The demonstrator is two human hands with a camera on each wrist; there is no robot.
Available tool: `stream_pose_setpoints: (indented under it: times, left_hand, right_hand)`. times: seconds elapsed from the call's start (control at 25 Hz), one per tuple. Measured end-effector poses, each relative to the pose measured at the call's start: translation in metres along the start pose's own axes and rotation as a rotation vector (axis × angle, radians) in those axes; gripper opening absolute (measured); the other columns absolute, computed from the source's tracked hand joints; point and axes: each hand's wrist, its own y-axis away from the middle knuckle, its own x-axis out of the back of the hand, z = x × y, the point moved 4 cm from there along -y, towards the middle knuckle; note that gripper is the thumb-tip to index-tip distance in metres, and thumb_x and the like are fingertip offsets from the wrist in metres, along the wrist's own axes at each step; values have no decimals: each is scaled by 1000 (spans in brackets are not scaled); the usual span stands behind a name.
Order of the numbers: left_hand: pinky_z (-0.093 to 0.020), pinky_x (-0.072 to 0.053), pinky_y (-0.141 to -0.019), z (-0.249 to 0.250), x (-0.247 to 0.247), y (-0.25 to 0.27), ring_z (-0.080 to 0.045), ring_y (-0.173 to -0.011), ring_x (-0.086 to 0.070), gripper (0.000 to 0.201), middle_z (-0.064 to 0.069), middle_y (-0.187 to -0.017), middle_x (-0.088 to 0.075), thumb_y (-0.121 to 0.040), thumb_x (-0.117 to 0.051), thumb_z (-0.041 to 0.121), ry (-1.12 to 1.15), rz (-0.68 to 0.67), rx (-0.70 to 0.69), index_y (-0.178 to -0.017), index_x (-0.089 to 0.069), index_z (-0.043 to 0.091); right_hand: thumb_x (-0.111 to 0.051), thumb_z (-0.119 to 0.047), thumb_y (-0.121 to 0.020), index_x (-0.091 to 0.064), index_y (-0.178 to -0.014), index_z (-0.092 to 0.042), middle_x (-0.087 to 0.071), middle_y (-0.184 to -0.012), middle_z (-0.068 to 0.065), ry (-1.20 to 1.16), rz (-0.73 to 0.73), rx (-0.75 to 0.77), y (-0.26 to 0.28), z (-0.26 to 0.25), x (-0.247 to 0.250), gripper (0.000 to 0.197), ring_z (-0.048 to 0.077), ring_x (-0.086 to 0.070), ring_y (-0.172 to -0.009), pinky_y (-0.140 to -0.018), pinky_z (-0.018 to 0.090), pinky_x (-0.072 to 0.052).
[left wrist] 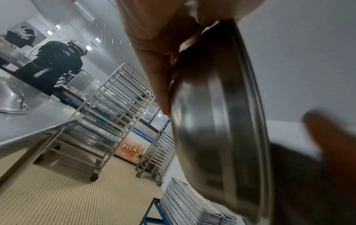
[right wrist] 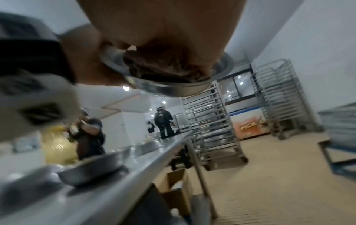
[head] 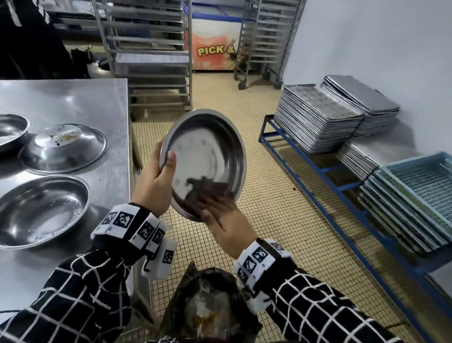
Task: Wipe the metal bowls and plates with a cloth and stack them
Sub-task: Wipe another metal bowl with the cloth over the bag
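A round metal bowl (head: 207, 155) is held up over the floor, tilted with its inside facing me. My left hand (head: 163, 168) grips its left rim, thumb inside and fingers behind. In the left wrist view those fingers (left wrist: 154, 64) lie on the bowl's (left wrist: 217, 121) outer wall. My right hand (head: 215, 204) holds a dark cloth (head: 203, 187) bunched against the bowl's lower inside. The right wrist view shows the cloth (right wrist: 165, 68) under my fingers inside the bowl (right wrist: 173, 89). On the steel table (head: 67, 97) sit an upright bowl (head: 36, 209), an upturned stained bowl (head: 65, 148) and another bowl (head: 4, 133).
A lined bin (head: 208, 308) stands on the floor below my hands. Stacked metal trays (head: 318, 118) and pale blue crates (head: 426, 193) rest on a low blue frame (head: 323, 173) at the right. Wheeled tray racks (head: 148, 38) stand behind. Another person (head: 26, 27) is at the far left.
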Motion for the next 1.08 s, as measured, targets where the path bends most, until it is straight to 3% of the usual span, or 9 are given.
stream_pose_setpoints:
  times: [0.12, 0.24, 0.4, 0.52, 0.64, 0.72, 0.84, 1.0, 1.08]
  left_hand:
    - [-51, -43, -102, -6, 4, -11, -22, -123, -53, 70, -1, -132, -57, -80, -36, 78, 27, 40, -1, -139, -37, 40]
    - [-49, -41, -105, -12, 2, -14, -20, -126, -50, 73, 1, -135, -55, -79, -39, 79, 51, 13, 51, -139, -39, 37]
    - [-34, -45, -95, -12, -12, -1, -8, -106, -59, 38, 13, -108, -66, -98, -39, 44, 133, -73, 50, -127, -56, 25]
    - [-28, -48, -79, -13, -14, -2, -10, -86, -64, 27, 12, -88, -69, -101, -40, 35, 195, -105, 125, -106, -63, 22]
    - [-40, -49, -79, -18, -7, -9, -27, -81, -65, 33, -6, -87, -70, -86, -55, 52, 250, -207, 197, -89, -68, 22]
    - [-38, -49, -74, -24, -2, -15, -25, -67, -65, 36, -7, -74, -69, -85, -59, 49, 251, -229, 270, -84, -66, 14]
    - [-42, -52, -82, -32, 4, -26, -32, -78, -67, 33, -12, -86, -72, -85, -61, 42, 265, -274, 326, -101, -67, 14]
    - [-26, -56, -64, -30, 3, -23, -24, -83, -67, 35, -5, -99, -67, -87, -61, 30, 305, -190, 206, -121, -54, 29]
    - [-33, -56, -77, -32, -8, -7, -24, -94, -67, 46, -5, -106, -67, -79, -66, 40, 318, -149, 215, -121, -52, 27]
  right_hand:
    - [-23, -49, -100, -58, -128, -25, -59, -129, -8, -265, 104, -31, 6, -19, -7, 51, 8, -45, -126, -108, 36, -34]
    - [-23, -50, -100, -56, -129, -33, -54, -135, -13, 80, 158, -54, 8, 12, 10, 47, 8, -33, -136, -116, 43, -19]
    - [-21, -45, -101, -13, -150, -35, 1, -159, -13, 387, 14, -274, -7, 62, 37, 51, 14, 21, -143, -118, 51, 5]
    - [-24, -49, -99, 9, -150, -29, 22, -157, -3, 271, 41, -281, -23, 70, 55, 63, 21, 18, -145, -118, 50, -6]
    - [-33, -51, -98, -7, -151, -31, -27, -154, 5, 6, 82, -371, -32, 65, 75, 63, 23, -40, -130, -104, 43, -36]
    - [-47, -47, -95, -42, -137, -24, -64, -111, -2, -82, 162, -379, -36, 61, 89, 48, 11, -60, -93, -85, 25, -48]
    - [-58, -33, -93, -58, -100, -15, -61, -80, -7, -134, 139, -454, -34, 65, 85, 19, 4, -54, -67, -54, 8, -36]
    - [-57, -19, -93, -55, -95, -9, -59, -81, -3, -391, 416, -633, -26, 67, 72, 10, 10, -58, -69, -50, 10, -40]
    - [-56, -23, -94, -52, -93, -10, -57, -81, -5, -502, 553, -676, -24, 56, 66, 13, 6, -56, -69, -49, 8, -40]
